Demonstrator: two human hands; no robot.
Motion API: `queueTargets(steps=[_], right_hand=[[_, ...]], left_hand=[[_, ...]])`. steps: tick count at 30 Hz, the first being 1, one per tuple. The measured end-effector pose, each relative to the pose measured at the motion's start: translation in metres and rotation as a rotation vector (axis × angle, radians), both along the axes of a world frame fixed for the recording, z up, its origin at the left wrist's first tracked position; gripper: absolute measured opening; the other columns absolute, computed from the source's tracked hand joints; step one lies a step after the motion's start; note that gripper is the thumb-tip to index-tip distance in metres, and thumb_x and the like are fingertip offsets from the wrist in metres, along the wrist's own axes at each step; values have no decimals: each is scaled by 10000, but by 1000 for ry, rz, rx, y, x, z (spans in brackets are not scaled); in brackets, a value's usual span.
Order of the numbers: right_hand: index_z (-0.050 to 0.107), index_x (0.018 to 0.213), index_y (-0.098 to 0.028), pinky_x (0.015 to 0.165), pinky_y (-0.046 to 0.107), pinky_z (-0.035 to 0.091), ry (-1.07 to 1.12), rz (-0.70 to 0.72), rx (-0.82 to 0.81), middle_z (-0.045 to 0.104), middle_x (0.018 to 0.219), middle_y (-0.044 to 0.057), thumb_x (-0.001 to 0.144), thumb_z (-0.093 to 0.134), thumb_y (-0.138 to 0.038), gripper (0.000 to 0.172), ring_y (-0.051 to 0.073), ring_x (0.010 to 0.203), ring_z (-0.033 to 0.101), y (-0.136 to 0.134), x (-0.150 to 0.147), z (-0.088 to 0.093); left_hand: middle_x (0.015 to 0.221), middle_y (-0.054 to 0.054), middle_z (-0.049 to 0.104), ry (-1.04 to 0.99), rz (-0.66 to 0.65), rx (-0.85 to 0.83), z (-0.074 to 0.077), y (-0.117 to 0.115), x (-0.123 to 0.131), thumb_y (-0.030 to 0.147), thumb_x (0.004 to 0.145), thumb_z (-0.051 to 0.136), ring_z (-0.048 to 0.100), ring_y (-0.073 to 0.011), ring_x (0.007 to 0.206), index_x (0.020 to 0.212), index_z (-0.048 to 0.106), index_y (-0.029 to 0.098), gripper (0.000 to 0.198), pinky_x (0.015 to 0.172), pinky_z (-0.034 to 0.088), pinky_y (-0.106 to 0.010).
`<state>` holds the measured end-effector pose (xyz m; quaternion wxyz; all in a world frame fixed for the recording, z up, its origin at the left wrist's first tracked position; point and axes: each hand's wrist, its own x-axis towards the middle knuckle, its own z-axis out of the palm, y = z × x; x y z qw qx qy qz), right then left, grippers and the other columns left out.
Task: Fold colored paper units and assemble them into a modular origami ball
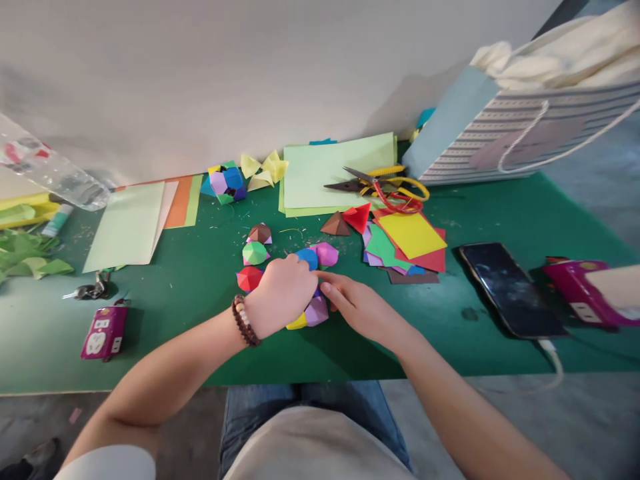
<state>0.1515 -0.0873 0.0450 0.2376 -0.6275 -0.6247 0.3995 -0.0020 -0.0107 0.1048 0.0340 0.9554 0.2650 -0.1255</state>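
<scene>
In the middle of the head view is a folded-paper model of joined violet, blue, pink and yellow faces. My left hand curls over its top and left side, hiding much of it. From the right, my right hand pinches at its edge with thumb and index finger; what lies between these fingertips is too small to make out. Loose paper domes lie just left of the hands: a red one, a green one and a brown one. Behind are a brown paper pyramid and a red folded piece.
Scissors and pliers rest on pale green sheets. Coloured paper squares, a phone on a cable and a striped bag are on the right. At left are a bottle, keys and a magenta box.
</scene>
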Motion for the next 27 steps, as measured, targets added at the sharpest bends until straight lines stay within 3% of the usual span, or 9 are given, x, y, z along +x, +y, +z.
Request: queueTargets(steps=[8,16,27], right_hand=[[669,1179,-217,775,345,469,70,-10,5,712,874,79,1017,266,-478,507,235,848,662,2,-1,5],[679,975,-208,709,316,453,122,-34,25,698,866,64,1020,265,-485,500,204,775,627,2,-3,4],[678,1131,-194,725,326,488,171,-72,9,684,799,61,1014,283,-483,503,215,788,652,1,-4,-2]], left_hand=[[688,-115,670,-9,-123,-15,-15,9,3,11,795,547,626,-261,733,687,679,115,200,583,402,-313],[620,-65,594,-212,-60,-187,-22,10,0,-34,786,521,611,-241,724,537,513,182,330,673,434,-341],[762,-106,685,-123,-90,-129,-16,2,1,-45,824,472,628,-258,843,676,630,137,283,736,475,-342]])
